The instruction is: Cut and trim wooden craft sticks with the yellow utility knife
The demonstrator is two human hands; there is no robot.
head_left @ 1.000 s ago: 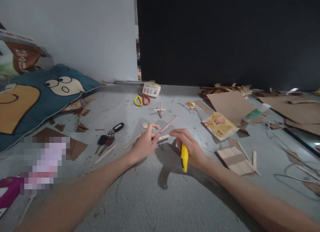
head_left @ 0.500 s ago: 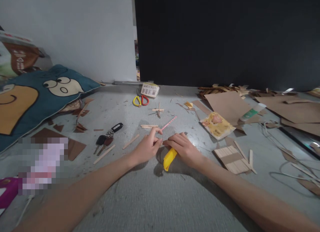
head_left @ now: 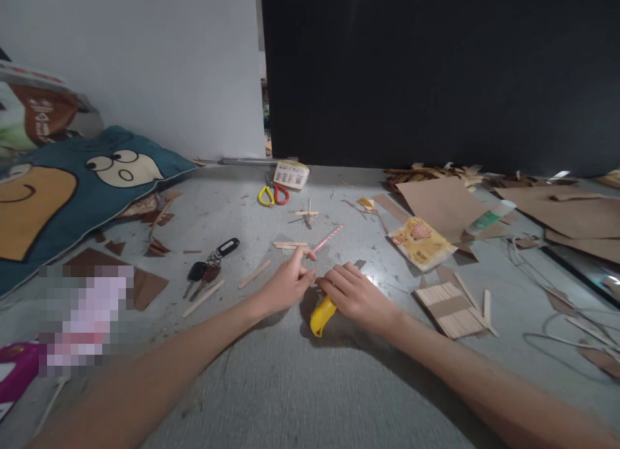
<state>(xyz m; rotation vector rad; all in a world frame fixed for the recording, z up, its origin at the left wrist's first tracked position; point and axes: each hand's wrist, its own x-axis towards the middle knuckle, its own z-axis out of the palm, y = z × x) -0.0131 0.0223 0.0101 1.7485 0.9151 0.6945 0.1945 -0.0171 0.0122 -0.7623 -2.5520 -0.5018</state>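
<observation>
My right hand (head_left: pixel 356 295) grips a yellow utility knife (head_left: pixel 321 315), its handle end pointing down and left and its blade end showing beyond the fingers near the floor. My left hand (head_left: pixel 285 286) pinches the near end of a pink striped straw (head_left: pixel 328 238), which runs up and right from the fingertips. Both hands meet low over the grey floor (head_left: pixel 300 384). What lies under the fingers is hidden.
Loose wooden craft sticks (head_left: pixel 289 245), a small stick cross (head_left: pixel 308 213), scissors (head_left: pixel 273 194), keys (head_left: pixel 210 265), a glued stick panel (head_left: pixel 450 309), a yellow packet (head_left: pixel 421 243), a glue tube (head_left: pixel 490 218), brown cardboard (head_left: pixel 445 203) and a blue cushion (head_left: pixel 62 197) surround the hands.
My right hand has lowered to the floor and turned the knife from upright to lying slanted. The left hand stayed on the straw and shifted slightly.
</observation>
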